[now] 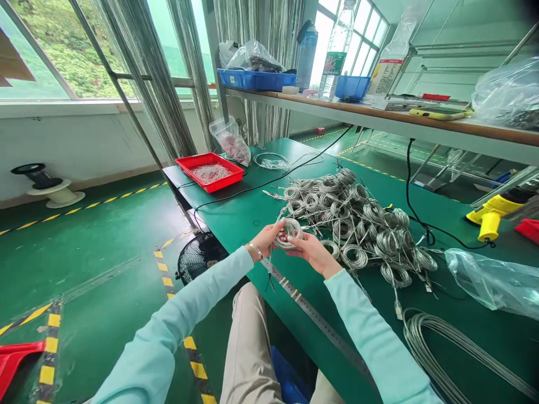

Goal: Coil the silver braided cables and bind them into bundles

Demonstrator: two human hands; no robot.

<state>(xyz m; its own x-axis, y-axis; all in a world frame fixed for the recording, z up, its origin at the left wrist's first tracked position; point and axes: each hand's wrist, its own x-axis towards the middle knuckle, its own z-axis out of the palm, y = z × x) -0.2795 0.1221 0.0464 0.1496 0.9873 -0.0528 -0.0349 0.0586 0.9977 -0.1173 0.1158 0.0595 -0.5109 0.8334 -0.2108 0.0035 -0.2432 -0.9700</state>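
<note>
My left hand (264, 240) and my right hand (312, 253) both grip a small coil of braided metal cable (290, 233) above the front edge of the green workbench (248, 210). A thin lead hangs down from this coil past my left hand. Just beyond my right hand lies a large heap of similar coiled cables (357, 224), tangled together, with thin leads and small connectors sticking out. A long steel ruler (314, 314) lies along the bench edge beneath my hands.
A red tray of thin wires (209, 171) sits at the bench's far left. A loose cable coil (438, 342) and a plastic bag (492, 283) lie at right. A yellow tool (490, 216) stands further right. A shelf (370, 115) with blue bins (256, 79) runs above; a floor fan (201, 257) stands below left.
</note>
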